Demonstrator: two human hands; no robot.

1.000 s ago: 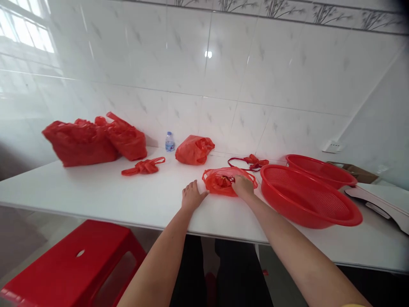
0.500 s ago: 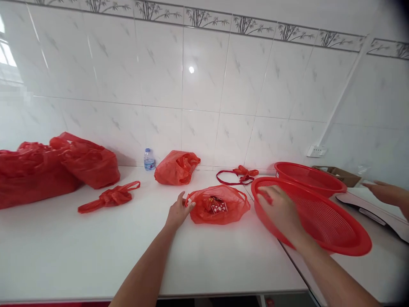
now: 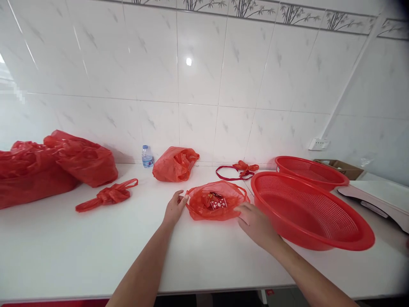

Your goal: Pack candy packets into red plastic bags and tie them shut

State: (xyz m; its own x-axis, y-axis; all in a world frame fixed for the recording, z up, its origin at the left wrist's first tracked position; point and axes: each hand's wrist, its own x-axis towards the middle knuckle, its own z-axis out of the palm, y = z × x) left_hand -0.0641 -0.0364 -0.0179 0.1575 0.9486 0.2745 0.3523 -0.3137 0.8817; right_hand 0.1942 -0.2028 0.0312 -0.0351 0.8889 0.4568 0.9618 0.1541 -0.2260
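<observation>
A red plastic bag (image 3: 198,213) sits on the white table with its mouth open upward. Small wrapped packets (image 3: 219,204), one red with white dots, lie inside it. My left hand (image 3: 175,209) pinches the bag's left edge by the handle between thumb and fingers. At the right edge, my right hand (image 3: 255,224) has its bent fingers closed on the rim; its fingertips are partly hidden. Just right of that hand stands a large red plastic basket (image 3: 306,213) with perforated sides.
Full red bags (image 3: 86,162) and a knotted red bag (image 3: 108,196) lie to the left. A water bottle (image 3: 147,157), another red bag (image 3: 175,164) and a dark red strap (image 3: 220,174) are near the wall. A second basket (image 3: 311,170) and a white scale (image 3: 380,198) stand right.
My right hand has moved left from over the large basket to the bag's right edge. My left hand stays at the bag. Another person's hand at the far right has mostly left view.
</observation>
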